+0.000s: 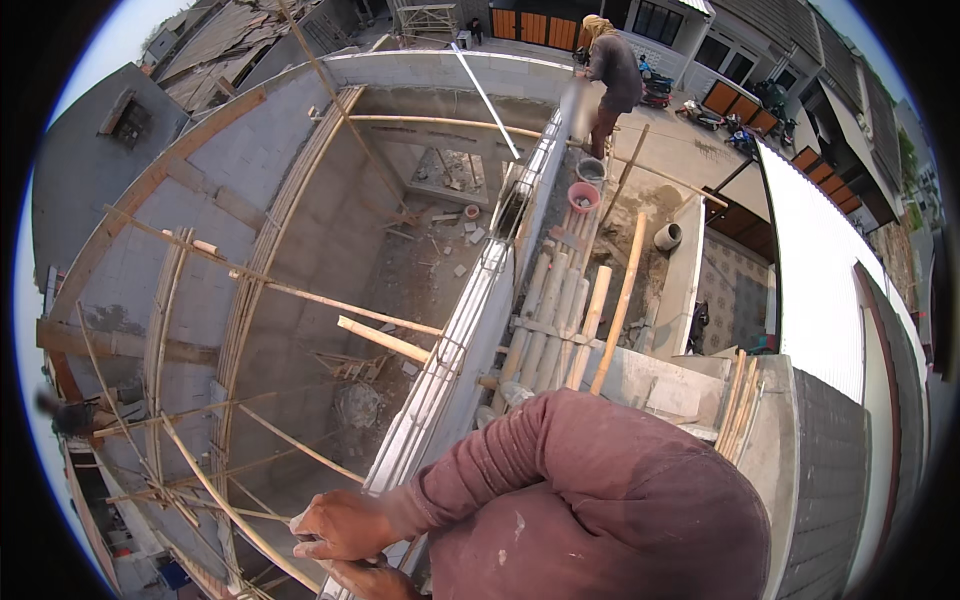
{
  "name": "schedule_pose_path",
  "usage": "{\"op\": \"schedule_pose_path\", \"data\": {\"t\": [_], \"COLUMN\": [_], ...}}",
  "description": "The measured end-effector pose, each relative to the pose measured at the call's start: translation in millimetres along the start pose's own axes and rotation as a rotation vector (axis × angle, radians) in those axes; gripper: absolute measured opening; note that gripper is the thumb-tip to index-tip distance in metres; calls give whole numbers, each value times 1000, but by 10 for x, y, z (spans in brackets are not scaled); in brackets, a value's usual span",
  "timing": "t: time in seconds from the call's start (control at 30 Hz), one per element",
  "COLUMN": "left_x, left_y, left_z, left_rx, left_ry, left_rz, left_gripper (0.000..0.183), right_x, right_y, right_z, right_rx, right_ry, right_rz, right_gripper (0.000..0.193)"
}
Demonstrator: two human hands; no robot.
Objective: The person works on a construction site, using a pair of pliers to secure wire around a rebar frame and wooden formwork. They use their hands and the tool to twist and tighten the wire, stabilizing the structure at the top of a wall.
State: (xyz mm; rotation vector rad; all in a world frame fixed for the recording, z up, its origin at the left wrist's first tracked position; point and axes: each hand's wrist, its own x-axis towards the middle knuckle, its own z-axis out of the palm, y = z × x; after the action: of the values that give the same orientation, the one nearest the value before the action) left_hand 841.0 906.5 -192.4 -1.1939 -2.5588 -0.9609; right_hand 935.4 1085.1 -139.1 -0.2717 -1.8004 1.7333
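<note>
My right hand [345, 525], at the end of a maroon sleeve spotted with pale dust, is over the near end of the wall top with its fingers curled together. Whatever lies in its fingers is too small or hidden to make out. Just below it my left hand [372, 579] shows only in part at the lower edge, its fingers hidden. Beside both hands, long pale steel bars [455, 335] with thin stirrups run along the top of the wall toward the far end.
On the right lies a scaffold of bamboo poles [545, 315] with a pink bucket [583, 198] and a dark bucket [591, 170]. A co-worker [612, 75] stands bent at the far end. Left of the wall drops a deep room with a rubble floor [425, 270], crossed by bamboo struts [340, 307].
</note>
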Motion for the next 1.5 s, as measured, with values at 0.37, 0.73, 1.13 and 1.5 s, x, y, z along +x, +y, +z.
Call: {"op": "schedule_pose_path", "data": {"t": [0.37, 0.73, 1.13, 1.5], "left_x": [217, -383, -630, -1886], "left_y": [428, -43, 373, -539], "left_z": [-700, -458, -291, -807], "left_rx": [-125, 71, -738, -1311], "left_ry": [-439, -757, -745, 11], "left_rz": [-527, -200, -780, -1021], "left_gripper": [42, 44, 33, 36], "right_x": [-146, 91, 178, 578], "right_y": [87, 269, 216, 441], "right_z": [3, -724, -944, -320], "right_rx": [-52, -224, -334, -30], "right_ry": [114, 444, 318, 295], "right_rz": [-205, -394, -348, -158], "right_gripper": [35, 26, 22, 42]}}
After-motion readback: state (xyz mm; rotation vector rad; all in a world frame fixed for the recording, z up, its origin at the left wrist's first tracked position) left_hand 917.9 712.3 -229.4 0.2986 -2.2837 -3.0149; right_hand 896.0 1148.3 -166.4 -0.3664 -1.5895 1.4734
